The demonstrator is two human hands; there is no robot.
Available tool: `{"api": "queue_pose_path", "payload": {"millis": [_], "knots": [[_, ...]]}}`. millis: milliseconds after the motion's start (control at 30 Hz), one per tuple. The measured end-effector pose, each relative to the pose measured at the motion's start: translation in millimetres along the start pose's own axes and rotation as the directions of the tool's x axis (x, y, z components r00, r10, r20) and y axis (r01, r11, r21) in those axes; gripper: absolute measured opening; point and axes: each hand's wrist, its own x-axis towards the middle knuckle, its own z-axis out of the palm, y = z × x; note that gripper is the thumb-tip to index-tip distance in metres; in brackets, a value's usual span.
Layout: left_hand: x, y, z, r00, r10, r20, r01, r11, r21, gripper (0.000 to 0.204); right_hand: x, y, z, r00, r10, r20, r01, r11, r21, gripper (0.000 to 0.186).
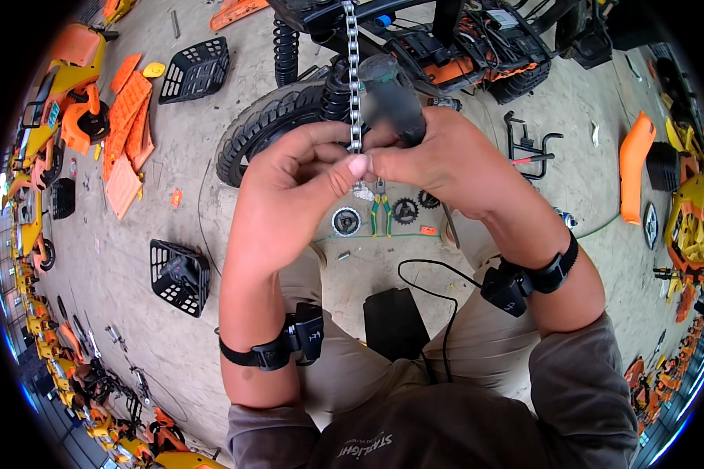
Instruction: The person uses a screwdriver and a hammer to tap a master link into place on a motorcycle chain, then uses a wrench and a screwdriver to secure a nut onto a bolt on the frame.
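A pale, stained concrete floor point(133, 234) spreads across the frame, with rows of yellow and orange vehicle parts bending around its left and right rims. A silver chain point(353, 70) hangs from the top edge just right of the left-hand half, running down to the centre, where both hands meet at its lower end. The left hand point(293, 184) has thumb and fingers closed on the chain, and the right hand point(438, 160) pinches it from the other side, the two thumbs nearly tip to tip; the links between the fingers are hidden. Behind the hands, at upper centre, stand a black vehicle frame point(447, 23) and a thick-treaded tyre point(235, 152). Below the hands, on the floor, green-handled pliers point(376, 219) lie between a silver-rimmed toothed ring point(335, 222) and a dark gear point(397, 211), with a small orange piece point(428, 230) near the gear. A black basket point(166, 98) sits at upper left beside orange panels point(129, 117). The person wears a black strap point(246, 357) on the left forearm and another on the right.
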Motion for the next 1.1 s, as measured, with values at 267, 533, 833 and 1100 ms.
{"api": "queue_pose_path", "payload": {"millis": [267,533,833,1100], "knots": [[2,-1,9,0.989,0.066,-0.130,-0.064,0.998,0.015,0.017,1,0,0,0.999,-0.051,-0.003,0.051,0.994,0.095,0.018],[1,5,14,0.960,0.218,-0.173,-0.231,0.971,-0.056,0.011,-5,-16,-9,0.999,-0.018,0.046,0.013,0.995,0.095,0.017],[1,5,18,0.952,0.238,-0.193,-0.250,0.967,-0.042,0.010,-7,-17,-7,0.992,-0.124,0.010,0.124,0.992,0.040,0.017],[0,4,20,0.932,0.263,-0.249,-0.266,0.964,0.019,0.009,-9,-11,-4,0.982,-0.162,-0.094,0.155,0.985,-0.071,0.026]]}}
